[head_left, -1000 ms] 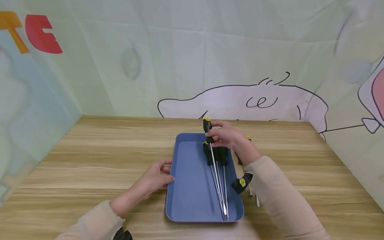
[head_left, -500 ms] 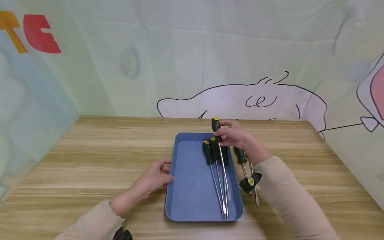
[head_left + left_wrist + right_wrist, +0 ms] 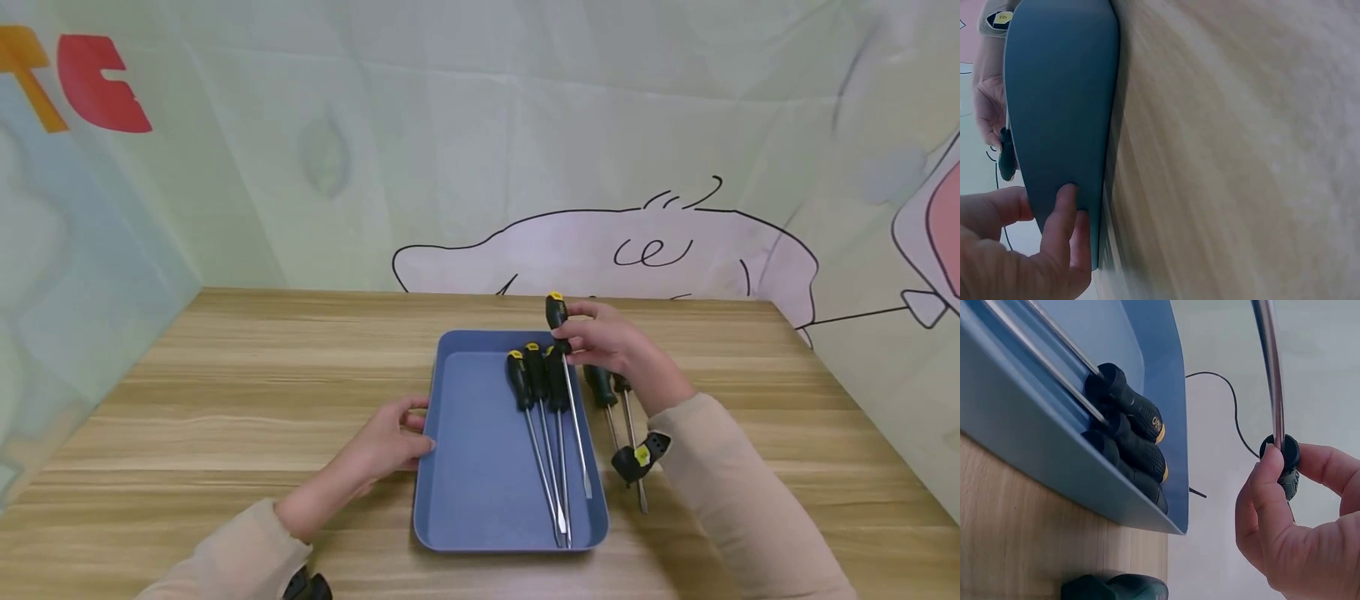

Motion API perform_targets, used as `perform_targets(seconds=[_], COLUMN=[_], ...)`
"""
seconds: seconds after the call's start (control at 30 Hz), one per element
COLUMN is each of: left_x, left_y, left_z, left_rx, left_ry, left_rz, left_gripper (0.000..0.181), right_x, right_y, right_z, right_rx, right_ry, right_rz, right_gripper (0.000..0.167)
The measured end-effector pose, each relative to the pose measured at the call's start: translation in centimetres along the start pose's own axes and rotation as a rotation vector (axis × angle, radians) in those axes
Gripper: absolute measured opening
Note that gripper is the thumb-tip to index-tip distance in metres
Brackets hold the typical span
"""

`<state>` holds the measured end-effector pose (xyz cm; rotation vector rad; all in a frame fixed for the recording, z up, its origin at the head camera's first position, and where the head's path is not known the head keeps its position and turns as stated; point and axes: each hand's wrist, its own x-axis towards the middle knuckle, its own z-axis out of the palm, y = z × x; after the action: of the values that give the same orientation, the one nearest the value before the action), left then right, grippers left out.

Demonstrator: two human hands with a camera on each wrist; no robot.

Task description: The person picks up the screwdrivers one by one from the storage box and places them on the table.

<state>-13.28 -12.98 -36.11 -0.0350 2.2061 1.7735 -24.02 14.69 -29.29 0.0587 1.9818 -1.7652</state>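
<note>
A blue tray [image 3: 480,467] lies on the wooden table, with three black-handled screwdrivers [image 3: 519,382] side by side in its right half. My right hand [image 3: 611,342] pinches the black handle of another screwdriver [image 3: 557,310] above the tray's far right corner, its shaft slanting down over the tray. In the right wrist view, thumb and fingers of the right hand [image 3: 1310,531] grip that handle just at the shaft. My left hand [image 3: 390,437] holds the tray's left edge; in the left wrist view, fingertips of the left hand [image 3: 1054,244] press on the tray's outer wall [image 3: 1063,94].
Two more screwdrivers [image 3: 600,387] lie on the table [image 3: 300,358] just right of the tray, partly behind the right wrist's black device [image 3: 639,458]. A printed cloth backdrop [image 3: 450,150] stands behind the table's far edge.
My right hand has moved rightward with its screwdriver, from over the other handles toward the tray's right edge, uncovering the handles beneath. The left hand and the tray have stayed in place.
</note>
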Motion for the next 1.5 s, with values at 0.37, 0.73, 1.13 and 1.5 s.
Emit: perform_targets(seconds=[0.37,0.73,1.13,1.5], left_x=[0.0,0.0,0.1,0.2], left_y=[-0.1,-0.1,-0.1,0.0], left_z=[0.0,0.0,0.0,0.1], left_rx=[0.005,-0.003,0.007,0.002], left_ry=[-0.007,-0.015,-0.004,0.024], left_rz=[-0.002,0.003,-0.001,-0.018], left_gripper=[0.057,0.057,0.057,0.056], right_x=[-0.7,-1.4,-1.7,-2.2], right_y=[0.4,0.7,1.2,1.6], right_z=[-1.4,-2.9,-4.0,-5.3], right_rx=[0.007,-0.014,-0.009,-0.032], right_ry=[-0.001,0.012,0.029,0.047], right_rz=[-0.015,-0.013,-0.022,-0.023], right_gripper=[0.056,0.061,0.062,0.063])
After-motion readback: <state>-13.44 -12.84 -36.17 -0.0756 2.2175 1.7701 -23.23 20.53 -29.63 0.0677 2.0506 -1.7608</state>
